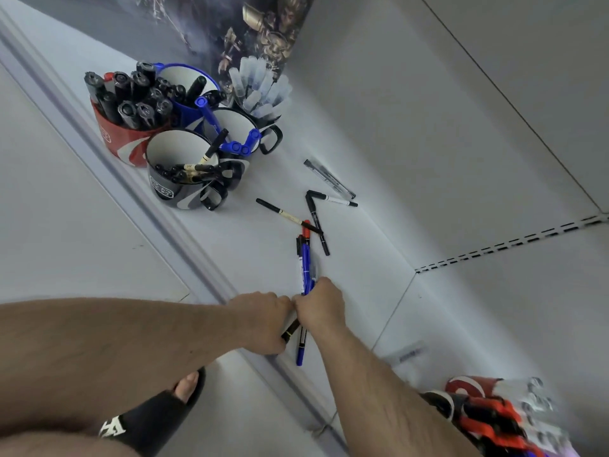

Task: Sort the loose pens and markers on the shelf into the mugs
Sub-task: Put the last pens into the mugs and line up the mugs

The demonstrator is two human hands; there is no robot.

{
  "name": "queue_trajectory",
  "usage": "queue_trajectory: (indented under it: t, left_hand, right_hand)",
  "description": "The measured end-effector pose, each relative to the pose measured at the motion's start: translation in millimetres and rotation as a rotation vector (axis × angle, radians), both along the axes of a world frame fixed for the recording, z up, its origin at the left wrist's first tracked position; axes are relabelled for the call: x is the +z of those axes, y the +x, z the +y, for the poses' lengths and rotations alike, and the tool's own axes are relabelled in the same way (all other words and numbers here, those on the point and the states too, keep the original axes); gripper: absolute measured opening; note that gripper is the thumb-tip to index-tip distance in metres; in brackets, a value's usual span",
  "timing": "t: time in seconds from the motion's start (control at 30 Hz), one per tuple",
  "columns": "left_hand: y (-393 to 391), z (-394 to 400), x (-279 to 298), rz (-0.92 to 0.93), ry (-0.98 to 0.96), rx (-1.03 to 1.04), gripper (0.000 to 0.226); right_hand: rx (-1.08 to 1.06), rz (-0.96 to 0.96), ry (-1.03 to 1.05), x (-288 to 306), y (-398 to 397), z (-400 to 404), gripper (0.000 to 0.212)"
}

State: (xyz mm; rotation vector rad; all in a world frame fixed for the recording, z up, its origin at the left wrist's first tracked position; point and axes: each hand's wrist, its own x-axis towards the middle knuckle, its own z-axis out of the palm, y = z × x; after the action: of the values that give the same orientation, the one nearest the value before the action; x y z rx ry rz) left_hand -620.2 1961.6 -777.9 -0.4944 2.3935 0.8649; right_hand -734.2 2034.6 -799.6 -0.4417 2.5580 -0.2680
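1. Head view: left hand [263, 319] clenched around a slim black pen [290, 330], knuckles touching the right hand.
2. Right hand [321, 306] grips a bundle of thin blue markers [304, 272] over the smooth white shelf [230, 252].
3. Loose cylindrical pens [316, 222] lie scattered between hands and glossy mugs [179, 173].

5 mugs [131, 140], 5 loose pens [331, 179] on shelf [230, 245], 2 hands [263, 318].
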Motion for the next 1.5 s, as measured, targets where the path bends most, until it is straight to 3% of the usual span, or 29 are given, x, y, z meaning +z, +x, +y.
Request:
queue_trajectory:
  t: [0.13, 0.33, 0.47, 0.6, 0.73, 0.87, 0.97, 1.13, 1.23, 1.33, 1.43, 1.5]
  left_hand:
    - [-1.8, 4.7, -2.8, -0.006, 0.058, 0.054, 0.048]
    - [-11.2, -1.8, -0.4, 0.043, 0.220, 0.335, 0.055]
    - [-20.3, 1.9, 8.4, 0.076, 0.475, 0.490, 0.044]
    - [-23.5, 3.3, 21.1, 0.072, 0.920, 0.821, 0.045]
    - [-32.0, 6.5, 33.8, 0.108, 1.165, 0.966, 0.048]
    - [-40.8, 17.7, 39.6, 0.200, 1.104, 1.257, 0.036]
    - [-39.2, 19.9, 36.4, 0.198, 1.269, 1.327, 0.035]
    - [-45.4, 9.2, 47.8, 0.338, 1.423, 1.370, 0.025]
    - [-48.1, -11.3, 47.6, 0.458, 1.235, 1.447, 0.024]
    - [-38.7, -18.0, 39.4, 0.421, 1.004, 1.275, 0.031]
    - [-31.9, 6.6, 40.7, 0.170, 1.094, 0.771, 0.044]
    - [-32.5, 22.3, 44.0, 0.115, 1.110, 0.509, 0.062]
  right_hand:
    - [-0.154, -0.100, -0.058, 3.9, -7.6, 6.7, 0.023]
    - [-0.653, -0.330, -0.400, 17.0, -12.2, 28.1, 0.011]
    - [-0.764, -0.424, -0.541, 41.0, -15.9, 35.9, 0.007]
    - [-0.617, -0.472, -0.541, 71.8, -5.2, 33.9, 0.007]
    - [-0.195, -0.404, -0.394, 91.3, 25.5, 30.1, 0.007]
    - [0.082, -0.400, -0.309, 98.2, 42.2, 31.6, 0.015]
    - [0.192, -0.404, -0.282, 104.8, 38.9, 40.2, 0.019]
    - [0.072, -0.485, -0.354, 106.5, 30.8, 50.0, 0.030]
    - [-0.149, -0.429, -0.407, 103.6, 20.3, 57.7, 0.035]
    - [-0.439, -0.262, -0.595, 97.3, 4.0, 63.0, 0.025]
    - [-0.633, -0.235, -0.786, 96.2, 0.8, 52.9, 0.010]
    - [-0.772, -0.314, -0.837, 97.1, 4.1, 41.8, 0.009]
